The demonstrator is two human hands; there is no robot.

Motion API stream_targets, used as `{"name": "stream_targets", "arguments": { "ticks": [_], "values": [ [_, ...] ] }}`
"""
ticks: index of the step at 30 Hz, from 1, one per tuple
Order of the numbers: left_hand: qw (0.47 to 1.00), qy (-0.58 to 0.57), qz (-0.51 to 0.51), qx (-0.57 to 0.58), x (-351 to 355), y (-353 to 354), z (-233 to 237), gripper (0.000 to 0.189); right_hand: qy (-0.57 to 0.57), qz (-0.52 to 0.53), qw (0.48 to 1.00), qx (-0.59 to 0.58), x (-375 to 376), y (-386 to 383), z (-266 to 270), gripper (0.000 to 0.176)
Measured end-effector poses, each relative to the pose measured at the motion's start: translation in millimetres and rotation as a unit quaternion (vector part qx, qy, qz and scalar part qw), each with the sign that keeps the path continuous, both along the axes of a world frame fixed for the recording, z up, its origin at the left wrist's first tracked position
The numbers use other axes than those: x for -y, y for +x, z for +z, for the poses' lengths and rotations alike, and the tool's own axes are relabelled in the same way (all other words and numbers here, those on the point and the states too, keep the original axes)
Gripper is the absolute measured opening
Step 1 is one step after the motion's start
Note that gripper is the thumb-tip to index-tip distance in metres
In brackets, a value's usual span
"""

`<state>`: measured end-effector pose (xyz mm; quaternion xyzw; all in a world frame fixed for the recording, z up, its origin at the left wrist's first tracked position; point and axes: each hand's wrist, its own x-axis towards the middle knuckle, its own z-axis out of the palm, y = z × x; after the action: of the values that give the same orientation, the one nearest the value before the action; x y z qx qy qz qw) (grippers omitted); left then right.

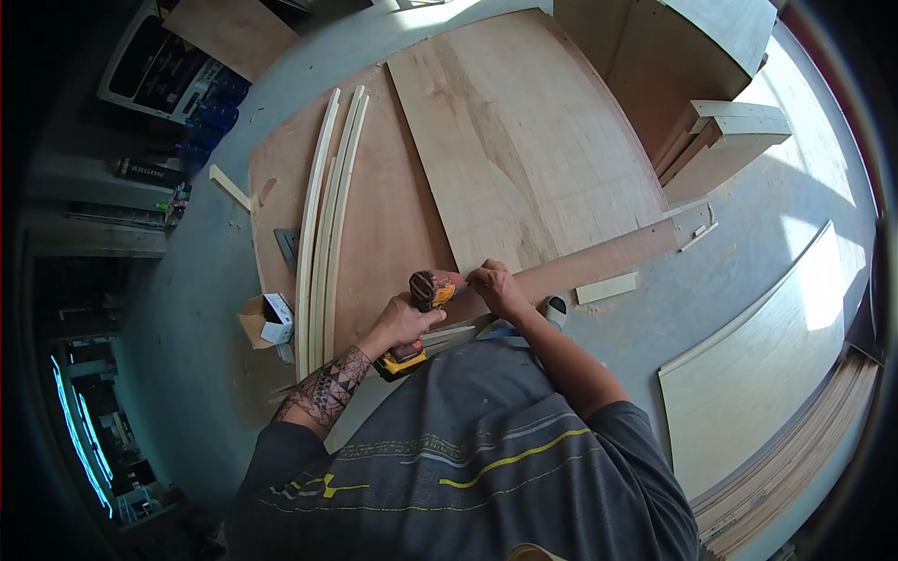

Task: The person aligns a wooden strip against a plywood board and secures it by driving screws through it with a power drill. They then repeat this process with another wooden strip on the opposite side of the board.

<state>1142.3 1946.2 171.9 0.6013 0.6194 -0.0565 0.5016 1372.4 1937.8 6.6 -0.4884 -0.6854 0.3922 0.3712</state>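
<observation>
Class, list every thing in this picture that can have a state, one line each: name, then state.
Drill, held; running or not cannot be told.
Left hand, closed around the drill's grip.
Right hand, fingers pinched at the drill's nose.
Strips, lying side by side on the brown board.
Light sheet, lying flat, overlapping the brown board.
Box, flaps open.

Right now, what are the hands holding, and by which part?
The left hand holds a power drill by its handle. The right hand pinches at the drill's front end; what it pinches is too small to tell.
</observation>
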Motion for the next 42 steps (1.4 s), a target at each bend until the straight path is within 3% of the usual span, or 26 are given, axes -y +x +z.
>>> {"name": "stream_targets", "arguments": {
  "ticks": [14, 17, 19, 20, 25, 31, 33, 37, 42],
  "values": [
    [0.998, -0.035, -0.011, -0.041, -12.2, 9.5, 20.0, 0.036, -0.01, -0.007, 1.0, -0.012, 1.8, -1.4, -5.7, 0.016],
    [0.997, -0.011, -0.055, -0.061, -14.2, 9.3, 18.9, 0.043, -0.007, -0.01, 1.0, -0.007, 1.3, -1.4, -2.9, 0.015],
    [0.986, 0.101, -0.127, -0.028, -12.3, 8.4, 13.2, 0.049, -0.005, -0.012, 1.0, -0.001, 1.8, -1.0, -2.6, 0.014],
    [0.986, 0.099, -0.129, -0.029, -13.3, 8.7, 9.4, 0.049, 0.0, -0.01, 1.0, 0.001, 1.7, -1.2, -2.7, 0.014],
    [0.988, 0.0, -0.123, -0.097, -23.0, 17.9, 15.8, 0.053, -0.016, -0.021, 1.0, -0.003, 2.5, -0.2, 6.7, 0.013],
    [0.988, -0.002, -0.098, -0.117, -24.9, 25.8, 25.4, 0.051, 0.007, 0.005, 0.999, -0.047, -1.7, 8.8, 10.0, 0.02],
    [0.989, 0.007, -0.098, -0.108, -22.3, 23.2, 21.5, 0.05, -0.001, -0.001, 0.994, -0.108, -2.4, 13.7, 9.4, 0.027],
    [0.989, 0.037, -0.099, -0.105, -19.5, 21.5, 14.2, 0.046, 0.01, -0.025, 0.99, -0.14, -4.2, 12.3, 7.4, 0.026],
    [0.989, -0.007, -0.075, -0.126, -21.3, 30.1, 20.8, 0.046, 0.007, -0.015, 0.99, -0.138, -6.1, 10.7, 4.3, 0.025]
  ]
}}
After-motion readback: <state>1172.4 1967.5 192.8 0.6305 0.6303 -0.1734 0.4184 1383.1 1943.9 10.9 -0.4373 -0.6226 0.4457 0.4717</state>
